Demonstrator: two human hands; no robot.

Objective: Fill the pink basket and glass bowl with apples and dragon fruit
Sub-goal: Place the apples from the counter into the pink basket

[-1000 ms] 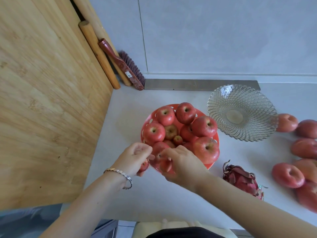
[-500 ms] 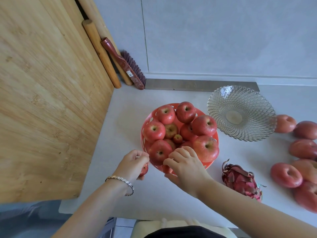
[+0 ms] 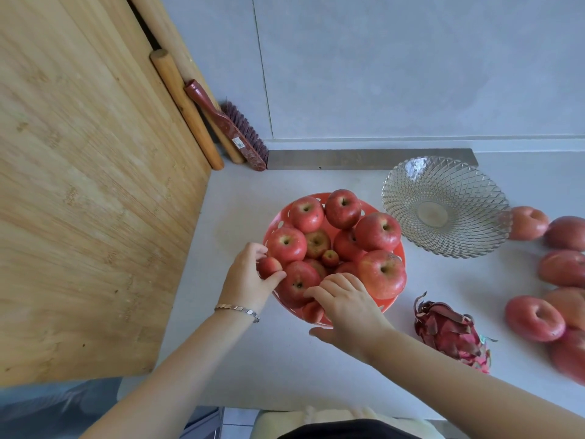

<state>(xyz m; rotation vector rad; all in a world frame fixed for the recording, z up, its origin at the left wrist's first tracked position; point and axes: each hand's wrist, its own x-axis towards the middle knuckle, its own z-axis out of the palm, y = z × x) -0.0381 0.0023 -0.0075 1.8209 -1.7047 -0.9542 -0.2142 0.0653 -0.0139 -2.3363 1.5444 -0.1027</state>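
The pink basket (image 3: 276,220) was heaped, the left hand (image 3: 245,277) clasping one small apple (image 3: 269,266) at its rim, the right hand (image 3: 348,307) slack; the glass bowl (image 3: 459,185) stood empty, dragon fruit (image 3: 449,332) unplaced.

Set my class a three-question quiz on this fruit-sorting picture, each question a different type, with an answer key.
1. True or false: the glass bowl holds an apple.
2. What does the left hand grip? A a small apple; B a spoon; C nothing.
3. Fill in: the dragon fruit lies on the ____, outside the pink basket.
Key: 1 false; 2 A; 3 counter.
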